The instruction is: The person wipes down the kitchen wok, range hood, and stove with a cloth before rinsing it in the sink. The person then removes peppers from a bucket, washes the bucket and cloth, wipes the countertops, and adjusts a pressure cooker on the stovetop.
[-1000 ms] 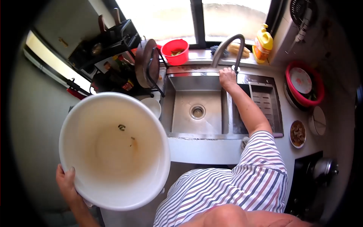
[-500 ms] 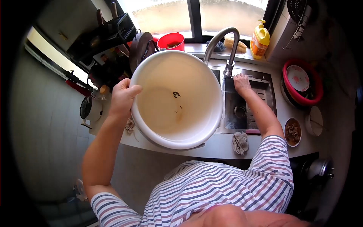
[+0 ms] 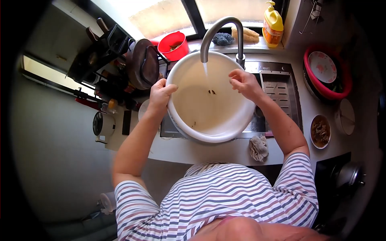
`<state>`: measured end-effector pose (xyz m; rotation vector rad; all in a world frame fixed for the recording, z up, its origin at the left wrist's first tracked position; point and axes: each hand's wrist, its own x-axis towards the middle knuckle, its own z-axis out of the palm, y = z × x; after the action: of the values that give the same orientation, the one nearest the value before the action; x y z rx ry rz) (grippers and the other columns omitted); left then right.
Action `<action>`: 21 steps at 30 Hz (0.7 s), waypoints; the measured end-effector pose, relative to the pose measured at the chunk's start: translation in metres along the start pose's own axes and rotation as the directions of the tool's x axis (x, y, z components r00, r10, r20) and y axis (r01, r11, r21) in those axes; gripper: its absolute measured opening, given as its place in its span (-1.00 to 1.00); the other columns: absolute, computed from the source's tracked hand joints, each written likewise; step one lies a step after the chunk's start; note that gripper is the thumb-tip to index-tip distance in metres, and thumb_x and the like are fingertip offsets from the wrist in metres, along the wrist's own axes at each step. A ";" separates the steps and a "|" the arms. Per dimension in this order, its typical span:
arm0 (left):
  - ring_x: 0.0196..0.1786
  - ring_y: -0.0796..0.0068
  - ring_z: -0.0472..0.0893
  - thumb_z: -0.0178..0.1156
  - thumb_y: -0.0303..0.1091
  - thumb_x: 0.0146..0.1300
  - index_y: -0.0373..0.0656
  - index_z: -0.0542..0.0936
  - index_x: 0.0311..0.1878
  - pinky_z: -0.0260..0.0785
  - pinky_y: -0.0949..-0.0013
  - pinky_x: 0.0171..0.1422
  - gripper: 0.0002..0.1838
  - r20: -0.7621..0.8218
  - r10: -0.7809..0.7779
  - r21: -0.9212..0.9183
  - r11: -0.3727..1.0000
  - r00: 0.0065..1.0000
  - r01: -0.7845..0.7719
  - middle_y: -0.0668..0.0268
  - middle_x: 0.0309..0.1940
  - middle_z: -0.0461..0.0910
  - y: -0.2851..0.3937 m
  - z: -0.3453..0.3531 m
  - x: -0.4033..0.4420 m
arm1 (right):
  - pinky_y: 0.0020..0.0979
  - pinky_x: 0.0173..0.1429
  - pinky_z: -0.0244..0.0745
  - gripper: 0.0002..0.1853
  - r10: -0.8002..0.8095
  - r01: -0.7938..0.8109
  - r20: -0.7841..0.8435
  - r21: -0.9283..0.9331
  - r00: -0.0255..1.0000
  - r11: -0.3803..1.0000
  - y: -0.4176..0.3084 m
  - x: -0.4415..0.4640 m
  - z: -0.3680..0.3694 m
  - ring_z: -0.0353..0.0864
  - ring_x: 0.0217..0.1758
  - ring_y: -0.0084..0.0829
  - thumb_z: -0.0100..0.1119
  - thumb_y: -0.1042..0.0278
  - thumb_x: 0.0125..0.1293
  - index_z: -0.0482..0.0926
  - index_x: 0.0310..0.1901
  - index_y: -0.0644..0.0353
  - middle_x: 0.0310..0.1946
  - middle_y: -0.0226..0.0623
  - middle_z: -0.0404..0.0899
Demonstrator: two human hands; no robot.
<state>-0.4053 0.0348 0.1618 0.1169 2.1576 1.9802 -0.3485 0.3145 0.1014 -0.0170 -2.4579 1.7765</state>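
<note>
A large white basin point(image 3: 209, 116) sits over the sink, tilted so that its inside shows. A few small dark scraps point(image 3: 212, 92) lie at its bottom. My left hand point(image 3: 161, 95) grips the left rim, thumb on the inside and fingers hidden behind. A stream of water runs into the basin from the curved metal faucet point(image 3: 219, 24). Over the basin's right side hovers my right hand point(image 3: 245, 85), its fingers loosely bent and apart, with nothing visible in them.
On the windowsill are a red pot point(image 3: 173, 46), a dark scrubber point(image 3: 222, 39), a sponge point(image 3: 246, 35) and a yellow pump bottle point(image 3: 273, 26). A red basin point(image 3: 349, 86) with a bowl, a dish of food point(image 3: 320, 131) and a rag point(image 3: 258, 148) are to the right.
The white basin has moved right and down, under the faucet, with my left hand still on it. My right hand has left the faucet base for the basin. Water is now running.
</note>
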 end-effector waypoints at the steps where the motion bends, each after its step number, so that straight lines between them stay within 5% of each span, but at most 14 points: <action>1: -0.52 0.64 0.43 0.16 -0.52 -0.05 -0.22 0.43 -0.44 0.33 0.55 -0.41 -0.90 -0.012 -0.005 -0.006 1.000 1.000 0.005 0.37 -0.54 0.46 -0.001 0.006 -0.005 | -0.44 -0.33 0.51 -0.77 0.090 -0.101 0.072 0.168 0.993 0.981 0.007 0.007 0.010 0.57 -0.43 -0.45 0.07 0.35 0.15 0.50 -0.19 0.29 -0.42 -0.21 0.56; 3: -0.52 0.66 0.42 0.15 -0.53 -0.03 -0.19 0.41 -0.48 0.31 0.56 -0.41 -0.90 0.007 -0.003 -0.060 0.998 1.000 0.003 0.39 -0.53 0.46 -0.013 0.008 -0.008 | -0.41 -0.32 0.53 -0.76 0.164 -0.205 0.144 0.340 0.976 0.918 0.026 0.032 0.028 0.58 -0.39 -0.40 0.08 0.35 0.15 0.49 -0.19 0.31 -0.38 -0.19 0.55; 5: -0.51 0.67 0.42 0.15 -0.53 -0.01 -0.19 0.40 -0.46 0.32 0.57 -0.39 -0.90 -0.001 0.012 -0.098 0.995 1.000 -0.012 0.39 -0.52 0.46 -0.024 0.012 -0.012 | -0.32 -0.33 0.56 -0.78 0.395 -0.433 0.237 0.721 0.887 0.540 0.036 0.056 0.043 0.58 -0.36 -0.33 0.07 0.37 0.15 0.46 -0.22 0.31 -0.31 -0.17 0.53; 11: -0.49 0.65 0.43 0.15 -0.53 0.00 -0.22 0.40 -0.41 0.34 0.56 -0.37 -0.89 -0.028 -0.029 -0.102 0.994 0.999 0.026 0.37 -0.50 0.47 -0.030 0.009 -0.020 | -0.30 -0.23 0.56 -0.78 0.374 -0.501 0.338 0.655 0.864 0.565 0.018 0.088 0.106 0.57 -0.22 -0.39 0.03 0.29 0.19 0.49 -0.22 0.26 -0.32 -0.22 0.54; 14: -0.49 0.65 0.43 0.15 -0.53 0.00 -0.22 0.40 -0.41 0.34 0.55 -0.37 -0.89 -0.047 -0.058 -0.141 0.989 0.997 0.051 0.36 -0.50 0.47 -0.033 0.008 -0.021 | -0.34 -0.25 0.55 -0.81 0.293 -0.446 0.348 0.537 0.890 0.716 0.032 0.092 0.121 0.59 -0.25 -0.33 0.05 0.32 0.15 0.50 -0.29 0.28 -0.28 -0.18 0.55; 15: -0.49 0.65 0.43 0.15 -0.53 -0.01 -0.22 0.40 -0.42 0.34 0.55 -0.37 -0.89 -0.050 -0.072 -0.169 0.984 0.996 0.063 0.36 -0.49 0.47 -0.032 0.008 -0.020 | -0.34 -0.20 0.52 -0.80 0.149 -0.171 0.285 0.053 0.947 0.984 0.053 0.096 0.134 0.58 -0.23 -0.29 0.03 0.30 0.16 0.51 -0.30 0.25 -0.26 -0.17 0.55; 16: -0.49 0.65 0.43 0.15 -0.53 -0.01 -0.22 0.40 -0.42 0.34 0.55 -0.37 -0.89 -0.052 -0.078 -0.175 0.982 0.996 0.068 0.36 -0.49 0.47 -0.030 0.008 -0.019 | -0.34 -0.15 0.50 -0.79 -0.015 0.162 0.311 -0.451 0.950 0.878 0.078 0.099 0.148 0.58 -0.21 -0.24 0.00 0.28 0.17 0.52 -0.30 0.23 -0.24 -0.16 0.56; 18: -0.49 0.65 0.43 0.14 -0.53 -0.01 -0.22 0.40 -0.42 0.35 0.55 -0.37 -0.89 -0.008 -0.089 -0.143 0.986 0.996 0.087 0.36 -0.49 0.47 -0.027 0.011 -0.017 | -0.25 0.06 0.40 -0.75 0.180 -0.135 0.248 -0.190 0.952 0.973 0.114 0.099 0.165 0.51 -0.06 -0.14 -0.10 0.35 0.19 0.51 -0.17 0.22 -0.18 -0.14 0.55; 19: -0.49 0.65 0.43 0.14 -0.53 -0.01 -0.22 0.40 -0.42 0.35 0.55 -0.37 -0.89 -0.005 -0.097 -0.147 0.985 0.995 0.096 0.36 -0.49 0.47 -0.025 0.012 -0.017 | -0.21 0.04 0.39 -0.74 0.017 0.178 0.393 -0.455 0.919 0.872 0.122 0.103 0.164 0.51 -0.06 -0.14 -0.12 0.35 0.20 0.52 -0.16 0.21 -0.17 -0.12 0.55; 20: -0.49 0.66 0.42 0.14 -0.53 -0.01 -0.22 0.40 -0.43 0.34 0.55 -0.37 -0.89 0.010 -0.101 -0.102 0.990 0.995 0.101 0.37 -0.50 0.47 -0.021 0.013 -0.015 | -0.18 0.03 0.39 -0.73 -0.088 0.488 0.566 -0.611 0.820 0.623 0.129 0.108 0.163 0.50 -0.07 -0.13 -0.15 0.35 0.21 0.52 -0.14 0.19 -0.16 -0.11 0.54; 21: -0.49 0.66 0.41 0.14 -0.53 -0.02 -0.22 0.41 -0.43 0.33 0.56 -0.38 -0.90 0.020 -0.105 -0.059 0.993 0.994 0.106 0.38 -0.50 0.46 -0.019 0.014 -0.014 | -0.18 0.03 0.39 -0.73 -0.085 0.490 0.570 -0.612 0.818 0.621 0.136 0.105 0.165 0.50 -0.07 -0.13 -0.15 0.35 0.21 0.52 -0.14 0.19 -0.16 -0.11 0.54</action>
<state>-0.3873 0.0439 0.1430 0.0094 2.0471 1.9750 -0.4756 0.2091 -0.0703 0.8352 -3.1063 0.5628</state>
